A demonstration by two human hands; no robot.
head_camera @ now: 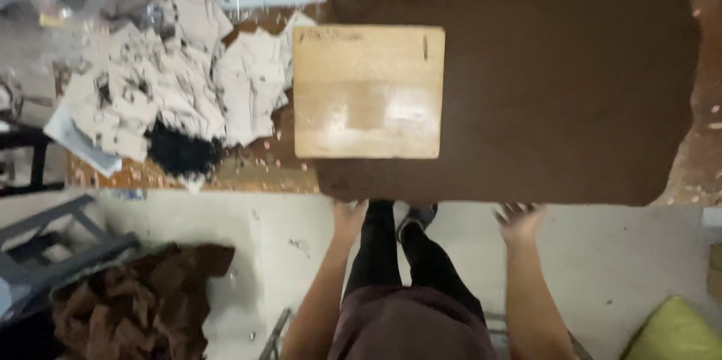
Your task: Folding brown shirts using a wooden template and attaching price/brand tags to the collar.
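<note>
The left hand [348, 218] and the right hand [517, 221] are at the near edge of the brown sheet [556, 89], which lies flat over the table [248, 172]; the right fingers look spread apart, the left ones I cannot tell; a wooden board [367, 91] rests on the sheet; a sharp pull could shift the board toward the paper pieces [165, 82].

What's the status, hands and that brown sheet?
Left hand and right hand open at near edge of brown sheet. Wooden board lies on sheet. Paper pieces beside it.
</note>
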